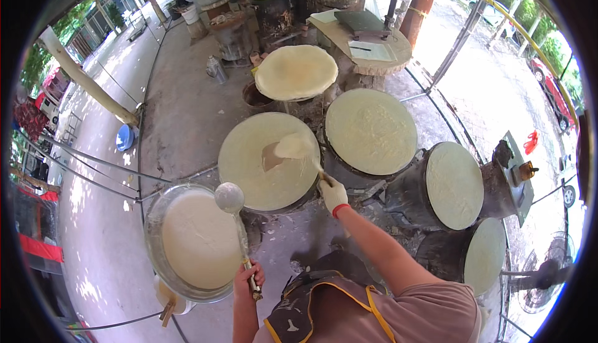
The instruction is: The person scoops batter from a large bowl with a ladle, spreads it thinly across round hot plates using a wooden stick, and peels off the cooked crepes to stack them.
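Observation:
My left hand point(248, 278), bare, is closed round the handle of a metal ladle point(230, 198), whose batter-coated bowl hangs over the right rim of a large metal basin point(154, 245). Pale batter point(201, 240) fills much of that basin. My right hand point(333, 194), in a white glove with a red cuff, grips the wooden handle of a spreader point(294, 146). The spreader's pale, batter-covered head lies over a round griddle point(247, 170) coated with a thin pale layer. Beside the head, a brownish patch point(272, 156) shows in that layer.
More round griddles point(371, 130) with pale layers curve round to my right. Ahead, a pale flatbread point(296, 73) rests on a raised round support. Beyond stands a wooden table point(383, 65) with a scale. A thermos flask point(216, 69) is on the floor; a white bucket point(175, 296) sits beneath the basin.

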Demonstrator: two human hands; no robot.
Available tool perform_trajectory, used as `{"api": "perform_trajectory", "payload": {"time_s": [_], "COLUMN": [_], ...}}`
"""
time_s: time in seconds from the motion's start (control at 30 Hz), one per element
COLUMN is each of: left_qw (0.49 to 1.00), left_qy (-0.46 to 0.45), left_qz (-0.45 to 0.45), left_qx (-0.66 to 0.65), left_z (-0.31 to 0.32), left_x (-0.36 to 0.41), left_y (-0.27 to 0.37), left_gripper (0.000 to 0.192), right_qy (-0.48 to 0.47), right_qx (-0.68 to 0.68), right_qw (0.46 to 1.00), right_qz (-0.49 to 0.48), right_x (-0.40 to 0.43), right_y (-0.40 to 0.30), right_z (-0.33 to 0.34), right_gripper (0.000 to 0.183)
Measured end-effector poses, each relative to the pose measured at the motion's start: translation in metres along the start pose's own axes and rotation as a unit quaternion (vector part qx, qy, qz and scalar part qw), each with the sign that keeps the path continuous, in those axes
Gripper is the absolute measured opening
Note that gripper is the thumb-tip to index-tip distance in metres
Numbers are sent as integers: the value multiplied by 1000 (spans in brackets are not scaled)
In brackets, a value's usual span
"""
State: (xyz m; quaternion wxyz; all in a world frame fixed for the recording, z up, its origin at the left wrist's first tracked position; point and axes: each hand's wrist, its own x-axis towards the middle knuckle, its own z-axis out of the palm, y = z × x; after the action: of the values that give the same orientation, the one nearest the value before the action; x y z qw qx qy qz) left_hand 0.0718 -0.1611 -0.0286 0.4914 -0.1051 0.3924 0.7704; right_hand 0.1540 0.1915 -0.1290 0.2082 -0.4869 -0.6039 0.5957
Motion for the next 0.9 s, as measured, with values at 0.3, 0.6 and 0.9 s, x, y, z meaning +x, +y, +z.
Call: {"api": "perform_trajectory", "payload": {"time_s": [0.3, 0.6, 0.9], "left_qw": [999, 998, 993], "left_qy": [-15, 50, 70], "left_qz": [-31, -38, -77], "left_qx": [3, -22, -63], "left_z": [50, 78, 45], "left_x": [2, -8, 12], "left_y": [-31, -73, -81], "left_gripper": [16, 11, 7], "right_qy": [-29, -121, -254], "right_qx": [-65, -150, -153], "right_qw": [991, 972, 948], "right_qz": [-115, -134, -119], "right_x": [49, 96, 104], "right_y": [-20, -43, -31], "right_z": [-42, -38, -37], "right_gripper": [38, 37, 37]}}
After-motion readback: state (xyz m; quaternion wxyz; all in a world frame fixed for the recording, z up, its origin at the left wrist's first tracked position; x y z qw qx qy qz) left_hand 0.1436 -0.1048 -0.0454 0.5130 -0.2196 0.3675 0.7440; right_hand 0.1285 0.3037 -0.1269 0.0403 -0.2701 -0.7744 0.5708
